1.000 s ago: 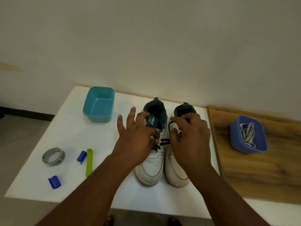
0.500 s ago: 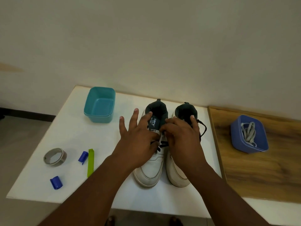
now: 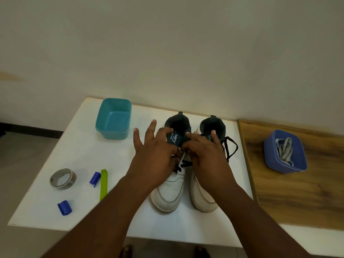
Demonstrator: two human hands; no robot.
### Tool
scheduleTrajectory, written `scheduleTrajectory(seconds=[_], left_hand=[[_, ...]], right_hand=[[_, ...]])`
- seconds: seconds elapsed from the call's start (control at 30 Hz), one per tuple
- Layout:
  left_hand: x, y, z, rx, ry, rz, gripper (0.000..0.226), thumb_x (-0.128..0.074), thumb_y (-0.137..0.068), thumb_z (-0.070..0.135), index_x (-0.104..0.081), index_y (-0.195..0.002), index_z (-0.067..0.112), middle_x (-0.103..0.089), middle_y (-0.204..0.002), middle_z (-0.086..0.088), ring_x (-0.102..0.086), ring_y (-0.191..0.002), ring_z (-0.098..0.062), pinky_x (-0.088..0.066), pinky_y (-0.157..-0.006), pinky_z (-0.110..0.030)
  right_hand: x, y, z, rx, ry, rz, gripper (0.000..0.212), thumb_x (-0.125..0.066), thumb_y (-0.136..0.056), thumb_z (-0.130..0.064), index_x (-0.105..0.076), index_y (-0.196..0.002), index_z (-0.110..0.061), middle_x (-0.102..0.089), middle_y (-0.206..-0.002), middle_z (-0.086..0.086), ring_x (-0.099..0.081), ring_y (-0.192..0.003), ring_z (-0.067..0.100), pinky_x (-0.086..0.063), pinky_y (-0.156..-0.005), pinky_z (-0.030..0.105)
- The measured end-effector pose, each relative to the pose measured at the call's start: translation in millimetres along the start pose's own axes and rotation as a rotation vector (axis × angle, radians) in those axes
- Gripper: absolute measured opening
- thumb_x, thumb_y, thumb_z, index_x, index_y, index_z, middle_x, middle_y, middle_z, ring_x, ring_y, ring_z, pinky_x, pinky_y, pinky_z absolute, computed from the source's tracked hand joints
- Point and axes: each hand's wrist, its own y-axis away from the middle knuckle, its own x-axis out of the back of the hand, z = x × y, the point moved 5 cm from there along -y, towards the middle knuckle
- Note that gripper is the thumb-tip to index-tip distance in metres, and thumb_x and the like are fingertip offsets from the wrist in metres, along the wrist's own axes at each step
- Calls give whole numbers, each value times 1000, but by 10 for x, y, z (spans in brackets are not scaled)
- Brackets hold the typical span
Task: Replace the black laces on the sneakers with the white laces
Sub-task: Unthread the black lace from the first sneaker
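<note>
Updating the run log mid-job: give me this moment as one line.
stage: unlacing | left hand: on left sneaker, grip hidden | right hand: at black lace | white laces: in blue tub

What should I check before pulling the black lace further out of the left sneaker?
1. Left hand on the left sneaker, at the lace area: ok.
2. Right hand pinching the black lace: cannot tell, its fingertips are hidden.
3. Right sneaker's loose lace loop lying clear to the right of both hands: ok.
4. White laces ready in the blue tub on the wooden board: ok.
5. Teal tub clear of the hands, nothing seen in it, free for the removed lace: ok.
6. Both sneakers upright, side by side on the white table: ok.
</note>
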Motion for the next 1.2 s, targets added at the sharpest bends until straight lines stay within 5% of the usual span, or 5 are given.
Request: scheduleTrajectory(seconds=[0.17,0.37,0.6,0.9,1.2], left_hand=[[273,82,-242,249,96,415,12,-62,-89,33,-68,-100,32,-49,-142,0,-27,-147,-30,-25,-114,-64],[34,12,-56,15,55,89,29,-61,-89,43,-62,-117,47,-4,-167,4,19,-152,-27,8,-119,-61],[340,29,-267,134,111,493,12,-63,-95,25,-70,-103,31,-52,-137,-2,-28,-146,-33,-21,-116,-65],[51,13,-137,69,-43,63,15,-60,-94,50,-68,-105,47,-21,-160,5,15,-153,-30,12,-116,-64],[535,178,-347,323,309,734,27,-45,-95,19,-55,-120,20,-51,-130,-12,-48,-123,-33,-43,-97,-57]], right_hand=[[9,-12,-22,-8,18,0,30,-62,-94,-2,-74,-98,-29,-66,-134,1,-58,-127,19,2,-124,37],[34,-15,-34,-9,39,1,35,-65,-88,3,-75,-99,-29,-68,-131,2,-57,-131,23,1,-124,43],[44,-5,-45,-31,66,9,29,-68,-91,-5,-75,-97,-33,-68,-132,-1,-52,-137,25,5,-123,44],[35,-11,-40,-33,70,14,29,-71,-88,-5,-75,-95,-33,-69,-129,-1,-54,-134,24,2,-124,47],[54,1,-33,-44,22,22,31,-68,-90,-5,-75,-97,-34,-68,-132,-3,-50,-138,25,9,-123,40]])
